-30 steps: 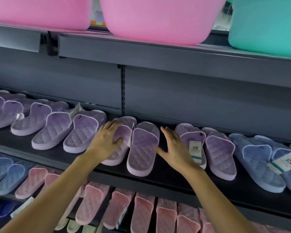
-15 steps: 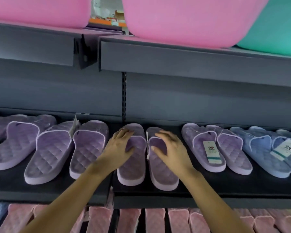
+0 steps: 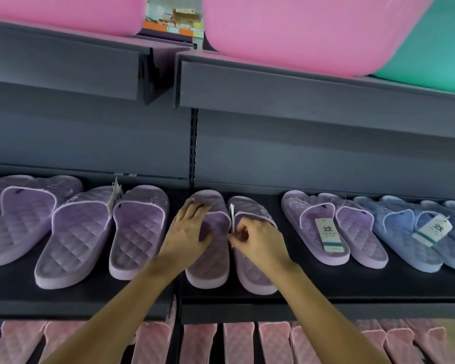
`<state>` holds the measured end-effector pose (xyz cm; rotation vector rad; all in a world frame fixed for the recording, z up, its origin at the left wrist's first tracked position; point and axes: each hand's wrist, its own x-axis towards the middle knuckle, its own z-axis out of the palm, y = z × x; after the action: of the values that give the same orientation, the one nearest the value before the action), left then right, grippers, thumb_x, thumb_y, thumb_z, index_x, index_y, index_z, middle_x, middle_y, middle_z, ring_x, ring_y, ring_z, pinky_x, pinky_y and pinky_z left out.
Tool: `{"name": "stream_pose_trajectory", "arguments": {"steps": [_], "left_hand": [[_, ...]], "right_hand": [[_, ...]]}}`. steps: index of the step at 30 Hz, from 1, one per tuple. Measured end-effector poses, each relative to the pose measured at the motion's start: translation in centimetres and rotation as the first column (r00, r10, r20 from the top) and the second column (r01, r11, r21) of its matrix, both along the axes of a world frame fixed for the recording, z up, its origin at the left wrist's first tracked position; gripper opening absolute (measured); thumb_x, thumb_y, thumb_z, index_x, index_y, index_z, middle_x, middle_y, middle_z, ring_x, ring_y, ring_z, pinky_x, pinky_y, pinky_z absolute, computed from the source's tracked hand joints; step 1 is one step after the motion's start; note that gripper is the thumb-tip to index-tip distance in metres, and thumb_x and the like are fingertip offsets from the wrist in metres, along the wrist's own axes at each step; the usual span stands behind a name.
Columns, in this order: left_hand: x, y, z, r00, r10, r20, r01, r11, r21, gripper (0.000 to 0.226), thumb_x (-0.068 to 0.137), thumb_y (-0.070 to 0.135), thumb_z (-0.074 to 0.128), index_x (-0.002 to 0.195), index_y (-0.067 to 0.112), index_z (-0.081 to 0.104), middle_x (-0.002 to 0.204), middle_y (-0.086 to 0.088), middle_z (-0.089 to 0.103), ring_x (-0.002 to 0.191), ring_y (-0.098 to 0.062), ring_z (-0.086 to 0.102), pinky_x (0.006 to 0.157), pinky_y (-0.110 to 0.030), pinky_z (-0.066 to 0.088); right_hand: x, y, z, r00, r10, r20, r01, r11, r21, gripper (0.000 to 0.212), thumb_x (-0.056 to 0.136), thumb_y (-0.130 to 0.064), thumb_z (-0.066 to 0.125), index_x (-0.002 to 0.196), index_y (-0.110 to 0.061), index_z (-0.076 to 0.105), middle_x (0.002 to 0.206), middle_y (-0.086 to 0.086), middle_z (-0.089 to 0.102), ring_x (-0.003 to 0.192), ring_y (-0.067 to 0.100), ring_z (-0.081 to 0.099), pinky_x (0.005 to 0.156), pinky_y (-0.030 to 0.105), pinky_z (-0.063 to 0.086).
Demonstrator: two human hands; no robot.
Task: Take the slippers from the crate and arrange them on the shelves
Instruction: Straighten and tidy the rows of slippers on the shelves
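Two purple quilted slippers lie side by side on the dark middle shelf [image 3: 326, 290], toes toward the back panel. My left hand [image 3: 188, 233] rests on the left slipper [image 3: 208, 271], with its fingers laid over the strap. My right hand [image 3: 259, 243] hovers over the right slipper [image 3: 256, 283], fingers curled. It pinches a white tag [image 3: 231, 219] that stands up between the two slippers. The crate is out of view.
More purple pairs [image 3: 76, 232] fill the shelf to the left. To the right lie another purple pair [image 3: 352, 232] and blue pairs [image 3: 405, 237], both tagged. Pink slippers [image 3: 237, 342] line the shelf below. Pink tubs [image 3: 300, 30] and a teal tub [image 3: 436, 56] sit overhead.
My right hand has come off the right slipper's strap and curled round the tag between the pair. My left hand stays on the left slipper. The view has moved closer.
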<state>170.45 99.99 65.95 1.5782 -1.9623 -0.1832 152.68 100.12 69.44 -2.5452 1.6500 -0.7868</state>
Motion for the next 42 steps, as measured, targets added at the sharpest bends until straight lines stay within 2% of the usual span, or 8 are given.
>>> {"name": "stream_pose_trajectory", "arguments": {"steps": [5,9,14,20,26,30,35,42], "left_hand": [[-0.2,0.4,0.6,0.999,0.026,-0.036,-0.026,1.000,-0.014,0.062,0.083,0.031,0.052,0.138,0.005,0.041,0.143,-0.014,0.040,0.138,-0.033,0.027,0.115,-0.039,0.021],[-0.4,1.0,0.8,0.990,0.060,-0.131,-0.057,0.998,0.024,0.080,0.079,0.058,0.030,0.144,0.011,0.030,0.150,-0.008,0.029,0.141,-0.023,0.021,0.112,-0.033,0.019],[-1.0,1.3,0.7,0.991,0.087,-0.101,-0.087,0.996,0.005,0.081,0.080,0.060,0.027,0.143,0.009,0.032,0.151,-0.009,0.026,0.142,-0.025,0.017,0.114,-0.032,0.015],[-1.7,1.9,0.3,0.986,0.111,-0.124,-0.115,0.993,-0.028,0.065,0.093,0.047,0.043,0.146,0.012,0.025,0.154,-0.006,0.018,0.143,-0.024,0.009,0.114,-0.031,0.010],[-1.7,2.3,-0.2,0.979,0.123,-0.162,-0.131,0.991,-0.038,0.075,0.091,0.035,0.052,0.149,0.009,0.010,0.156,-0.008,0.009,0.145,-0.020,0.001,0.112,-0.025,0.003],[-1.5,2.6,-0.5,0.977,0.127,-0.170,-0.135,0.990,-0.038,0.080,0.089,0.034,0.056,0.149,0.011,0.008,0.156,-0.007,0.009,0.145,-0.019,0.000,0.112,-0.024,0.002],[-2.7,2.9,-0.5,0.960,0.133,-0.248,-0.142,0.990,-0.017,0.089,0.086,0.028,0.063,0.148,0.008,0.004,0.156,-0.010,0.003,0.145,-0.022,-0.004,0.113,-0.029,0.003],[-3.3,2.5,-1.2,0.969,0.168,-0.182,-0.173,0.985,-0.012,0.101,0.080,0.030,0.070,0.148,0.005,-0.002,0.156,-0.013,0.000,0.144,-0.027,-0.005,0.111,-0.030,0.004]], "right_hand": [[0.4,0.1,0.8,0.999,-0.044,-0.023,0.045,0.998,0.048,0.017,0.082,-0.021,0.055,0.067,-0.014,0.058,0.069,0.000,0.060,0.063,0.016,0.047,0.047,0.022,0.027],[-0.3,-0.1,2.5,0.984,-0.073,0.164,0.052,0.991,0.127,0.015,0.085,-0.024,0.056,0.075,-0.015,0.061,0.075,-0.001,0.064,0.066,0.019,0.053,0.058,0.029,0.038],[-2.6,-0.2,3.1,0.925,-0.052,0.376,-0.057,0.960,0.273,0.020,0.085,-0.019,0.058,0.065,-0.017,0.060,0.052,-0.009,0.056,0.057,0.015,0.061,0.063,0.036,0.051],[-5.5,1.1,0.8,0.877,-0.075,0.474,-0.223,0.811,0.541,0.018,0.088,-0.014,0.061,0.071,-0.021,0.063,0.063,-0.002,0.064,0.053,0.007,0.057,0.052,0.016,0.045],[-6.6,0.3,-0.4,0.880,-0.182,0.438,0.017,0.934,0.356,0.021,0.082,-0.033,0.068,0.087,-0.014,0.062,0.077,-0.007,0.064,0.072,0.010,0.062,0.068,0.031,0.055],[-7.1,0.3,-1.1,0.905,-0.238,0.354,0.160,0.959,0.233,0.035,0.085,-0.036,0.064,0.107,-0.011,0.055,0.101,0.002,0.062,0.083,0.010,0.057,0.062,0.016,0.043],[-5.8,0.6,-2.2,0.927,-0.093,0.363,0.000,0.969,0.248,0.075,0.084,-0.039,0.064,0.143,-0.010,0.027,0.143,0.007,0.036,0.131,0.019,0.037,0.096,0.020,0.032],[-3.4,0.3,-3.8,0.900,-0.061,0.432,-0.006,0.988,0.153,0.093,0.075,-0.035,0.073,0.146,-0.011,0.018,0.144,0.008,0.030,0.132,0.022,0.036,0.098,0.027,0.039]]}}
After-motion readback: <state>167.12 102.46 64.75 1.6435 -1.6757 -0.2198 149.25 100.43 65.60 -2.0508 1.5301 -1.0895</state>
